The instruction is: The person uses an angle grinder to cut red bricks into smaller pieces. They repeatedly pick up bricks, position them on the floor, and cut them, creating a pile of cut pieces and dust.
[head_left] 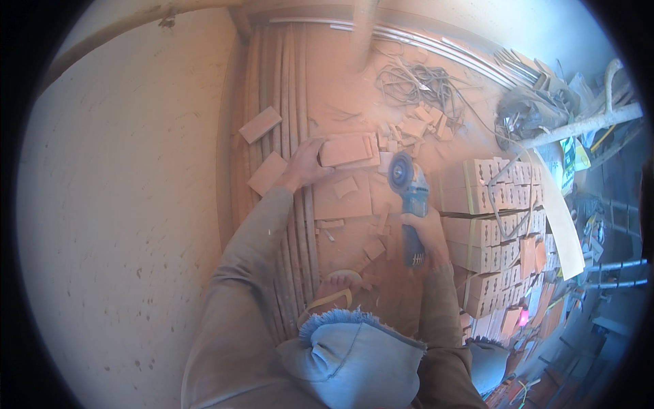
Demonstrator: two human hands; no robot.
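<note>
While the left hand (303,167) presses its fingers closed over the brick tile (346,150) to steady it, the right hand (424,228) grips the blue angle grinder (409,198), its disc just beside those fingers.

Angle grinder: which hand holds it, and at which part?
The right hand grips the blue angle grinder around its rear body; the left hand steadies a brick.

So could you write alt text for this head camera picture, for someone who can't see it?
Seen from above, a person's right hand grips a blue angle grinder beside a clay brick that the left hand steadies. Brick offcuts and orange dust cover the floor, with stacked hollow bricks to the right.
</note>
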